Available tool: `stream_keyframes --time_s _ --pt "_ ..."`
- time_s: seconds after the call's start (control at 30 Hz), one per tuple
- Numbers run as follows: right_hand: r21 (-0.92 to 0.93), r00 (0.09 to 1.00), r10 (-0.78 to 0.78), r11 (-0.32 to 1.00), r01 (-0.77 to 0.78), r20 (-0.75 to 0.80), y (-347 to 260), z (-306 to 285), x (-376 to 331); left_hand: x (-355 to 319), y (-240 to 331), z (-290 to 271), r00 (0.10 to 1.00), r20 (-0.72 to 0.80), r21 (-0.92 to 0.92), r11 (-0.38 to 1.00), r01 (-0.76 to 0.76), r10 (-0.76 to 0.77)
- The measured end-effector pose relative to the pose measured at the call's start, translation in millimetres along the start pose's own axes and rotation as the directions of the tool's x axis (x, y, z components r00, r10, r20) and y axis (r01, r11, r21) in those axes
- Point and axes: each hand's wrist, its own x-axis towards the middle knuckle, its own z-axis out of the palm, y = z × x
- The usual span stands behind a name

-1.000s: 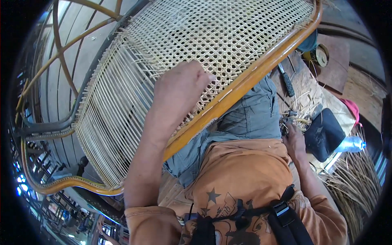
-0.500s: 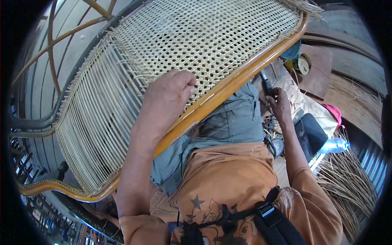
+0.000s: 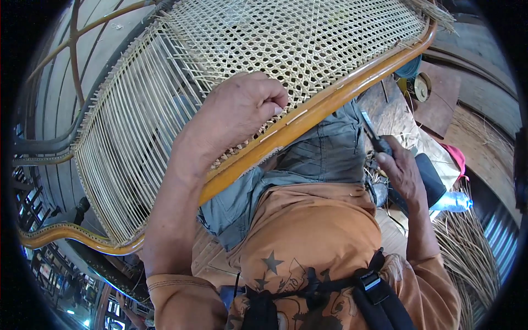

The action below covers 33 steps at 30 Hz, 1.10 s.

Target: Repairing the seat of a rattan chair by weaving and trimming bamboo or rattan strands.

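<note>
A woven cane panel [image 3: 264,41] in a curved rattan frame [image 3: 330,96] leans across my lap. My left hand [image 3: 242,107] rests on the weave close to the frame's near edge, its fingers curled and thumb pressed in. Whatever is pinched there is too small or hidden to make out. On the panel's left part, single cane strands [image 3: 129,132] run parallel with open gaps; the right part is a dense mesh with small holes. My right hand [image 3: 403,170] is closed around the black handle of a knife [image 3: 379,144], its blade pointing up and away beside my knee.
A clear plastic bottle [image 3: 454,202] lies at the right, above a bundle of loose cane strips [image 3: 467,253]. A pink cloth [image 3: 455,157], a dark flat piece [image 3: 430,179] and a round tin [image 3: 422,87] are nearby. Wooden planks [image 3: 484,129] border the right side.
My right hand has brought the knife nearer to me and slightly right, with the blade now in fuller view. My left hand remains on the weave; the panel appears slightly shifted in view.
</note>
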Motion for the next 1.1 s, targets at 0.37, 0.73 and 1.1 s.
stream_keyframes --time_s 0.37,0.73,1.1 --pt "-0.013 0.846 -0.378 0.911 0.413 0.375 -55.9 8.4 41.3 -1.0 -4.7 3.4 0.997 -0.018 0.000 0.997 -0.074 0.074" --pt "0.169 0.822 -0.362 0.932 0.320 0.439 -54.5 12.2 55.4 -0.5 -6.5 4.9 0.999 -0.013 -0.065 0.997 -0.046 0.046" --pt "0.398 0.839 -0.287 0.912 0.093 0.462 -47.9 19.8 58.2 -2.0 -2.4 10.3 0.975 -0.131 0.121 0.979 -0.161 0.177"
